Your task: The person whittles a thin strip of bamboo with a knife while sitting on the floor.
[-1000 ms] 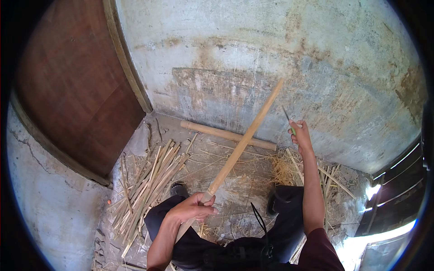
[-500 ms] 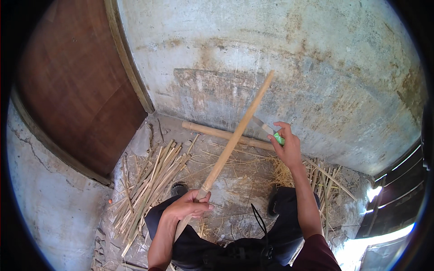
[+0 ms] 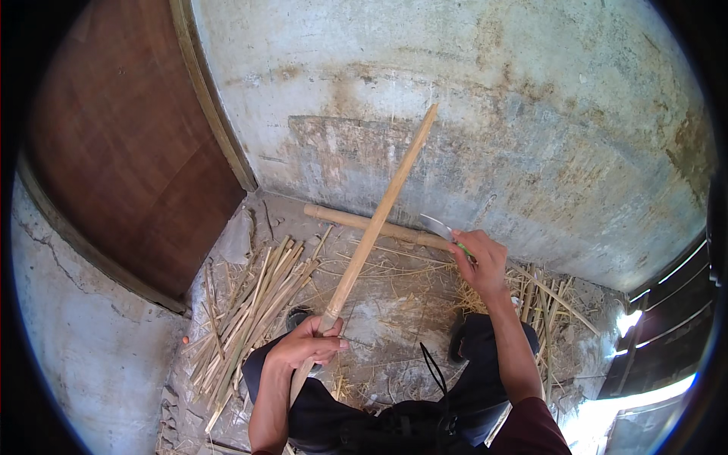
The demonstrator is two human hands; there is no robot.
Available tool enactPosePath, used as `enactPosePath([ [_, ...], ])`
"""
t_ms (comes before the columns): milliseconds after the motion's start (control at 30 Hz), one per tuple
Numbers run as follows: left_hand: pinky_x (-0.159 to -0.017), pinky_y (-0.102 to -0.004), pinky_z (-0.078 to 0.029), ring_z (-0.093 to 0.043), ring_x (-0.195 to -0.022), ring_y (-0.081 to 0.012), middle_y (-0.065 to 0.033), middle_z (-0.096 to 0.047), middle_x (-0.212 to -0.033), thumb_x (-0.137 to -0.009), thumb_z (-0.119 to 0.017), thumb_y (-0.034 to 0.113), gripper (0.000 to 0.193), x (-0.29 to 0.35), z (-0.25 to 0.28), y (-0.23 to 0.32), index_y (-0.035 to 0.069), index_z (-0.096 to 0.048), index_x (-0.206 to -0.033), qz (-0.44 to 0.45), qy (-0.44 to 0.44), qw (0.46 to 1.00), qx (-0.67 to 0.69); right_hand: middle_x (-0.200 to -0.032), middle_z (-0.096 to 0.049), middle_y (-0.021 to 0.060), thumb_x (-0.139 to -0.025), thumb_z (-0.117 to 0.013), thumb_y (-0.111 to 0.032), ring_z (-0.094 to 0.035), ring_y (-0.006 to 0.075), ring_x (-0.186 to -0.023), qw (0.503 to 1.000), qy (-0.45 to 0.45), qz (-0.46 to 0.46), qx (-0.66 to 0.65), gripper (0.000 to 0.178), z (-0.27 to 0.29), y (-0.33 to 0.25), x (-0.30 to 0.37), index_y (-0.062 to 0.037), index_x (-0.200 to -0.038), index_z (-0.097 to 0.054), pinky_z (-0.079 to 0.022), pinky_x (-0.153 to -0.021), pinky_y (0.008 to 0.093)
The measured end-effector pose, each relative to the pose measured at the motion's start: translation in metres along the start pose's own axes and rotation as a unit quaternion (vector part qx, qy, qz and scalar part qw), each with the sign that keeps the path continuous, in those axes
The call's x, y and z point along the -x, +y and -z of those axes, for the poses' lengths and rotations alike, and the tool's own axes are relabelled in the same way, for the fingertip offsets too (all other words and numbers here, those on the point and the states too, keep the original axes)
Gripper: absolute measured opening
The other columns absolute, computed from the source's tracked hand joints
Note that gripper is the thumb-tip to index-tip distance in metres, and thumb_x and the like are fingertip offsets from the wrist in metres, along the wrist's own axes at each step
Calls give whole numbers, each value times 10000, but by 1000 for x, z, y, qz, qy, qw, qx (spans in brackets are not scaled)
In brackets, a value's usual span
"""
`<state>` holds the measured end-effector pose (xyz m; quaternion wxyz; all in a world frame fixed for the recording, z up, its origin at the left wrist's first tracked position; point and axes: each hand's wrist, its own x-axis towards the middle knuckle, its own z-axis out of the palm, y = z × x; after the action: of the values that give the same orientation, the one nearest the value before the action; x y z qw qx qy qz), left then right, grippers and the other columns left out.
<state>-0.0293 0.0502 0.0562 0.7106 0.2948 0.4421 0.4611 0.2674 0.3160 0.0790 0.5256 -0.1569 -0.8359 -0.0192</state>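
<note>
**Head cam: bamboo pole in one hand, blade in the other**

Left hand (image 3: 307, 349) was clenched around the lower end of a long bamboo pole (image 3: 379, 220), which slanted up against the concrete wall (image 3: 531, 114). Right hand (image 3: 481, 262) gripped a green-handled knife (image 3: 444, 229), blade pointing at the pole but not touching it. My worry — a glancing chop could skid down the smooth cane toward the left hand. No containers anywhere; split strips (image 3: 250, 303) just lay loose on the floor (image 3: 394, 311) beside a second pole (image 3: 356, 222).
</note>
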Motion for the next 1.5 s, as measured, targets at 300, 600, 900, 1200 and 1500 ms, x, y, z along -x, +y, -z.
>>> enactPosePath([
  [300, -468, -267, -268, -367, -478, -43, 76, -383, -624, -984, -737, -51, 452, -7, -2, -3, 162, -376, -817, 18, -14, 1000, -5, -856, -753, 114, -903, -833, 0, -685, 249, -611, 975, -23, -10, -220, 387, -32, -36, 19, -101, -1255, -708, -501, -509, 337],
  [600, -493, -258, -261, -359, -505, -28, 94, -394, -633, -996, -783, 28, 478, -14, -7, -3, 179, -361, -830, 42, -69, 997, -5, -794, -682, 52, -896, -875, -127, -644, 188, -532, 954, -177, 55, -238, 328, -55, -94, 40, -139, -1194, -738, -469, -448, 323],
  [900, -498, -258, -235, -330, -486, -30, 90, -360, -575, -1040, -747, 54, 498, -15, -5, 0, 183, -312, -833, 66, -154, 985, 50, -808, -671, 55, -860, -893, -66, -628, 182, -526, 940, -139, 33, -309, 314, -62, -101, 43, -99, -1118, -717, -465, -441, 318],
  [1200, -515, -276, -239, -330, -504, -50, 83, -361, -584, -1049, -750, 82, 490, -13, -10, 5, 180, -321, -832, 42, -144, 989, -1, -786, -640, 36, -847, -901, -64, -601, 176, -508, 967, -124, 48, -218, 253, -58, -97, 37, -112, -1031, -734, -445, -427, 322],
  [1500, -513, -282, -244, -319, -497, -50, 85, -353, -599, -1032, -749, 33, 501, -13, -9, 5, 188, -327, -810, 40, -124, 992, 5, -733, -616, 50, -929, -829, -36, -572, 169, -518, 970, -64, -74, -223, 117, -56, -60, 31, -89, -1001, -753, -413, -444, 333],
])
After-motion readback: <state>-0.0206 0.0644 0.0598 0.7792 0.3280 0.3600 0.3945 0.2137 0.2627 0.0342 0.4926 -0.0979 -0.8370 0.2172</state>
